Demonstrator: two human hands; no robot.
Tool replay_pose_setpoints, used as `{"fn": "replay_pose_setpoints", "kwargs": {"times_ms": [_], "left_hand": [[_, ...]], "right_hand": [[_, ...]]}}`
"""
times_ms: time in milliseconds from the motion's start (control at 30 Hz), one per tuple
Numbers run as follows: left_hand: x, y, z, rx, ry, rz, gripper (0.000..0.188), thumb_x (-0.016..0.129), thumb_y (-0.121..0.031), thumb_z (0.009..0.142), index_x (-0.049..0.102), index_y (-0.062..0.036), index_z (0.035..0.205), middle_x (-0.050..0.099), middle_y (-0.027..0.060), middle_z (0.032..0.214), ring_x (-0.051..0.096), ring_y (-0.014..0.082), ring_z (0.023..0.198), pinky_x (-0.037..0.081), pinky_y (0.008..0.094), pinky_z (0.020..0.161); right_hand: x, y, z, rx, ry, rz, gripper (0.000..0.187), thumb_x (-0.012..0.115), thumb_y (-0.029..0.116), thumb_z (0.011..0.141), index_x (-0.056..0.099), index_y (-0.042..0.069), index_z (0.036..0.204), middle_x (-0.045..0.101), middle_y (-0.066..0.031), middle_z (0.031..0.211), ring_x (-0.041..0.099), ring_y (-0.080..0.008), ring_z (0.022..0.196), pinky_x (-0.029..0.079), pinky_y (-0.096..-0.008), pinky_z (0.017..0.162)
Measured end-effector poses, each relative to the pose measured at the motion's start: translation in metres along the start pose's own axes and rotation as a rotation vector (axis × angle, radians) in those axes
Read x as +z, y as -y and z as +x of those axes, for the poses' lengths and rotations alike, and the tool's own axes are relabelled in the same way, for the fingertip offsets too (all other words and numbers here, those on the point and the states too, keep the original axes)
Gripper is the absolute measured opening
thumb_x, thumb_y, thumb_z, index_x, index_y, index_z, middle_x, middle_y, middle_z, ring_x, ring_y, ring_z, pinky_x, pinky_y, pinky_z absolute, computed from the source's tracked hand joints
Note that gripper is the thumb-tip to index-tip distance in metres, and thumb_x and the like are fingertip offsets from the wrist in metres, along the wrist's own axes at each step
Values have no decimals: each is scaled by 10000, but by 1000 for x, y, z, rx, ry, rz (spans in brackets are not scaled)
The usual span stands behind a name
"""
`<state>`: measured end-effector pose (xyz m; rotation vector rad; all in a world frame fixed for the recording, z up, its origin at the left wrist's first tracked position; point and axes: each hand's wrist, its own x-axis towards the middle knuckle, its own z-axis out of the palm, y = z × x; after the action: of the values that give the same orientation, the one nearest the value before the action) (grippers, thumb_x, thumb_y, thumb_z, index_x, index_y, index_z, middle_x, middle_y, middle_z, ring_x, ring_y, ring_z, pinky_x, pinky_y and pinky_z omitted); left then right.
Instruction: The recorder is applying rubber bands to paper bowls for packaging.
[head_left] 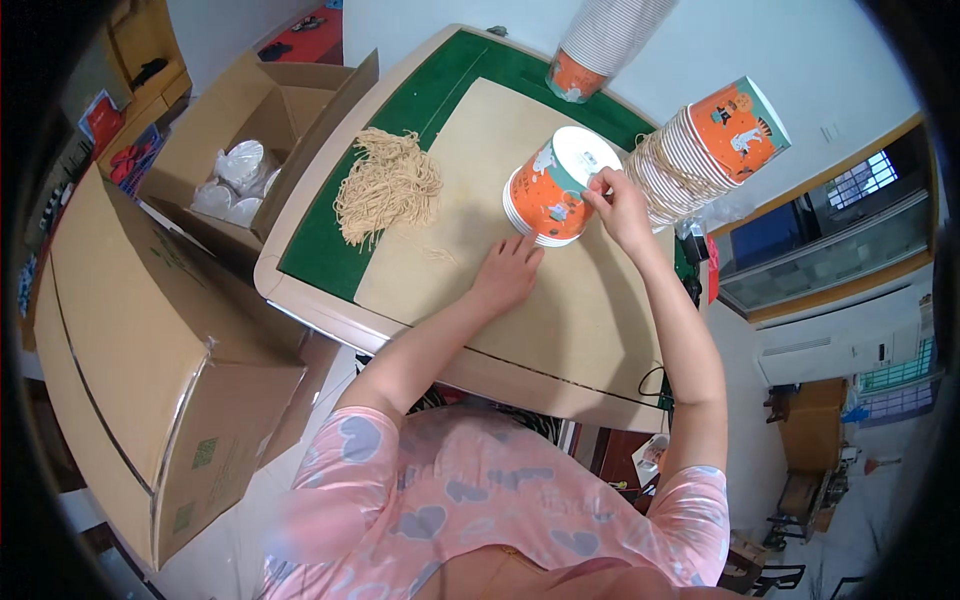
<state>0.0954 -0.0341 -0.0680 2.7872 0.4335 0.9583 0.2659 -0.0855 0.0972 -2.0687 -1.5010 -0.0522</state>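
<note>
A short stack of orange paper buckets (545, 203) with white cat pictures stands upside down on the table, white base up. My left hand (508, 270) lies at its near left side, fingers stretched out, the tips at the white rims. My right hand (620, 207) is closed in a pinch at the right edge of the top bucket's base; what sits between the fingertips is too small to make out. To the left lies a tangled heap of beige cords (388, 188), with a few loose strands (438, 254) next to it.
A tilted stack of paper buckets with beige cords (685, 165) stands to the right. Another tall stack (600, 50) is at the back. A tan board (450, 310) covers part of the green table top (325, 245). Cardboard boxes (170, 330) stand left, one holding plastic-wrapped white things (240, 170).
</note>
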Motion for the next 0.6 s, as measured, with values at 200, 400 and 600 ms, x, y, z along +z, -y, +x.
{"fn": "replay_pose_setpoints", "kwargs": {"times_ms": [200, 400, 600], "left_hand": [[-9, 0, 1, 32, -13, 7, 384, 574, -158, 768, 547, -24, 1126, 459, 121, 1316, 458, 269, 1138, 410, 410, 911], [-12, -1, 0, 52, -52, -6, 352, 565, -134, 757, 550, -24, 1091, 458, 129, 1304, 456, 282, 1132, 411, 410, 911], [-9, 0, 0, 60, -76, -21, 324, 556, -113, 749, 555, -33, 1063, 449, 140, 1309, 455, 294, 1130, 413, 414, 898]], "right_hand": [[-7, -3, 1, -8, -4, 23, 167, 712, 83, 757, 565, 35, 820, 555, -101, 757, 573, -231, 669, 470, -338, 623], [-9, -3, -1, 20, -42, 14, 167, 712, 87, 759, 565, 33, 818, 546, -96, 741, 572, -223, 663, 469, -339, 613], [-9, -1, -3, 34, -72, 22, 167, 702, 99, 769, 562, 33, 833, 546, -97, 748, 563, -217, 646, 470, -338, 610]]}}
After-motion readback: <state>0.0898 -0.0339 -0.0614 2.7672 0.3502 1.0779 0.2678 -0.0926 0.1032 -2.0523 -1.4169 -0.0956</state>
